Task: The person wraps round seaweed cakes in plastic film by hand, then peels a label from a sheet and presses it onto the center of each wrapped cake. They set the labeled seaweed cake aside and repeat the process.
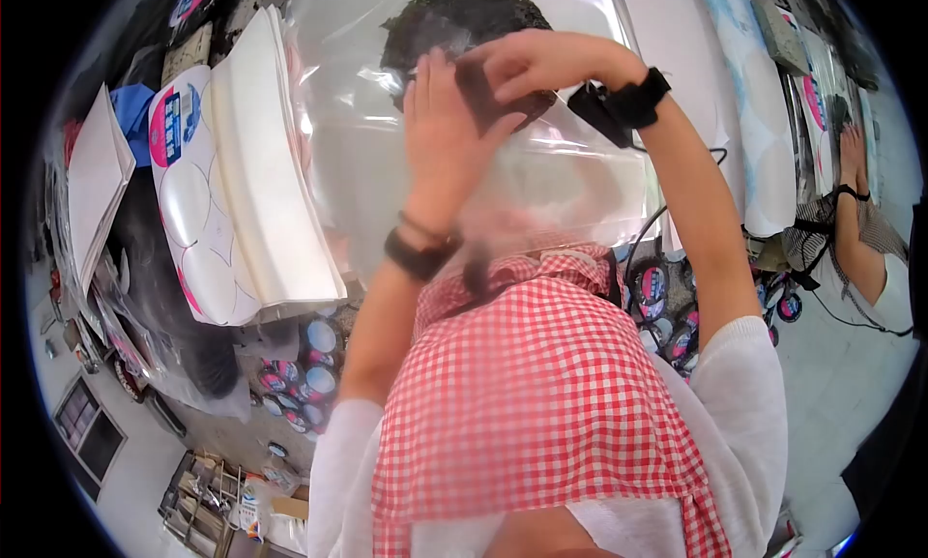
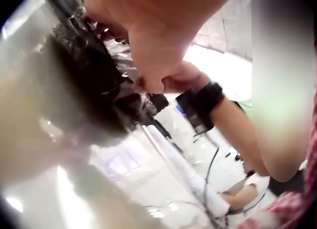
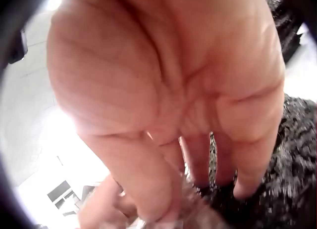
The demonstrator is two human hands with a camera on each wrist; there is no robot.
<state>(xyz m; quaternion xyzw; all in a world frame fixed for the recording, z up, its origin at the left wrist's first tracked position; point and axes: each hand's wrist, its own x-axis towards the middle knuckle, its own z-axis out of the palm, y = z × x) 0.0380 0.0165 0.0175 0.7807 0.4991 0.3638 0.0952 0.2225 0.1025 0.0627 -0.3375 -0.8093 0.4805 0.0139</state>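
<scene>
A round, dark, rough-textured sheet (image 1: 464, 12) lies on shiny clear plastic (image 1: 367, 171) at the top of the head view. My left hand (image 1: 445, 137) rests flat at its lower edge, fingers straight, thumb out to the right. Just right of it my right hand (image 1: 541, 63) touches the dark material, fingers bent and spread. In the right wrist view the fingers of that hand (image 3: 168, 75) reach down to the glossy dark surface (image 3: 292, 164), with the thumb beside clear film. The left wrist view shows my left hand (image 2: 153, 36) close above the dark material (image 2: 89, 70).
Stacked white sheets (image 1: 261, 161) and a printed pack (image 1: 184, 190) stand to the left. More printed sheets (image 1: 744, 103) lie right. A black cable (image 1: 638, 239) hangs from my right wrist device. Another person's arm (image 1: 851, 220) is far right; round labels (image 1: 314, 365) lie below.
</scene>
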